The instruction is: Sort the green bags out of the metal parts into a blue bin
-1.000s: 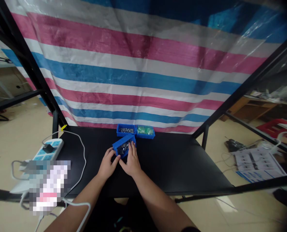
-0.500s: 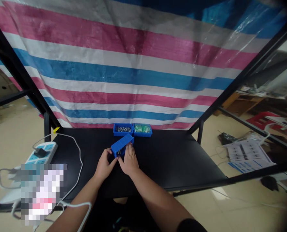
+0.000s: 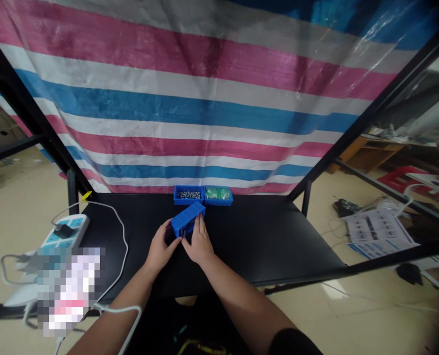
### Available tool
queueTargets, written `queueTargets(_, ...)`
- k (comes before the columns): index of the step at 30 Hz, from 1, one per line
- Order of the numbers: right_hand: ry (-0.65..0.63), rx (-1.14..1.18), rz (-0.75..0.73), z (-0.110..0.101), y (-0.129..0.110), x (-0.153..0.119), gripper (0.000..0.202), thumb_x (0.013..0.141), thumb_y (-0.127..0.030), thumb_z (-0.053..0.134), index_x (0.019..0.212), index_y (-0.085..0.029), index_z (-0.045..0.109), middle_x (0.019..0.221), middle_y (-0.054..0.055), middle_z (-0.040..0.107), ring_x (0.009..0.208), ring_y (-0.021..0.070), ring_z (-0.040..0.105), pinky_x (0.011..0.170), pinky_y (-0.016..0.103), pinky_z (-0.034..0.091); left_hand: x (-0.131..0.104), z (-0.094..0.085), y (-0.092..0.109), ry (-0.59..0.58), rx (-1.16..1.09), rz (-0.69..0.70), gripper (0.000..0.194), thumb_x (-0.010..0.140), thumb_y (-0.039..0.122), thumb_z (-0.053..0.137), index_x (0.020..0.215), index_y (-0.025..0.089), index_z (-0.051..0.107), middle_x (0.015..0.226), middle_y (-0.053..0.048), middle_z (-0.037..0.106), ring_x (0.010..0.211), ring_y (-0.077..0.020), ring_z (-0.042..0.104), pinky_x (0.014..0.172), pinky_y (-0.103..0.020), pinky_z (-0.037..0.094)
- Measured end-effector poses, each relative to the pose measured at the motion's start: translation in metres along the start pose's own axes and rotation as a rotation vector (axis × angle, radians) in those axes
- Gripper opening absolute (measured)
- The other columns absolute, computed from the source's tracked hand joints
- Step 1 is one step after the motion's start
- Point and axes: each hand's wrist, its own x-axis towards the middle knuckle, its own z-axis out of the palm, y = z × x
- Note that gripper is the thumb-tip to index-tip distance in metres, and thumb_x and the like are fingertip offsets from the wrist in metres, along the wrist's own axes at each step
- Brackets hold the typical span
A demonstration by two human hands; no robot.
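Note:
A small blue plastic bin (image 3: 187, 217) is tipped on its side above the black table, its ribbed outer face turned up. My left hand (image 3: 160, 250) grips its left end, with the thumb along the near edge. On the right, my right hand (image 3: 201, 244) presses against the bin with its fingers laid along the open side. Dark contents show faintly at the near end, too shadowed to name. Just behind it stand a blue bin of small metal parts (image 3: 188, 195) and a blue bin of green pieces (image 3: 218, 194), side by side.
Left on the black table (image 3: 264, 241) lie a power strip (image 3: 66, 234), a looping white cable (image 3: 124, 241) and a blurred-out item (image 3: 73, 291). A striped sheet (image 3: 204, 113) hangs behind, between black frame posts. Printed papers (image 3: 378, 231) sit beyond the right edge.
Both hands keep hold of the tipped bin, which has turned slightly so more of its near end shows. The camera view has shifted a little.

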Motion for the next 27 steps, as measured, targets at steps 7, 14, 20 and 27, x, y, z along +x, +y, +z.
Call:
queueTargets(7,0.012,0.008,-0.036,-0.0015,0.0001,-0.0017,0.099,0.087,-0.041,0.062,0.16,-0.003,0.006,0.168,0.022,0.004,0.155,0.0358,0.01,0.125,0.052,0.024,0.001,-0.001,0.0007,0.014,0.089,0.045,0.068,0.087,0.038,0.071,0.147,0.025,0.044,0.138,-0.012,0.058,0.126,-0.0312,0.061,0.108,-0.05,0.05)
queueTargets(14,0.007,-0.035,-0.039,0.0,-0.0003,-0.002,0.092,0.087,-0.039,0.062,0.158,0.0,0.019,0.165,0.027,0.012,0.153,0.0411,0.014,0.123,0.056,0.025,0.0015,-0.002,0.0045,0.006,0.098,0.08,0.066,0.087,0.037,0.071,0.147,0.026,0.045,0.135,-0.012,0.06,0.126,-0.0309,0.061,0.108,-0.049,0.05)
queueTargets(20,0.004,-0.044,-0.052,0.0003,-0.0015,-0.002,0.088,0.087,-0.039,0.061,0.157,0.0,0.023,0.164,0.028,0.015,0.153,0.042,0.013,0.123,0.058,0.025,0.0007,-0.0018,0.0031,-0.013,0.073,0.079,0.067,0.087,0.035,0.071,0.148,0.027,0.043,0.138,-0.012,0.057,0.129,-0.0303,0.058,0.11,-0.049,0.049)
queueTargets(27,0.013,-0.053,-0.048,0.0008,-0.0013,-0.0024,0.09,0.087,-0.04,0.061,0.157,0.0,0.021,0.164,0.029,0.015,0.154,0.0408,0.012,0.122,0.059,0.026,0.001,-0.0019,0.0052,-0.015,0.106,0.095,0.064,0.088,0.034,0.069,0.147,0.026,0.043,0.137,-0.012,0.057,0.129,-0.0293,0.057,0.11,-0.049,0.048)
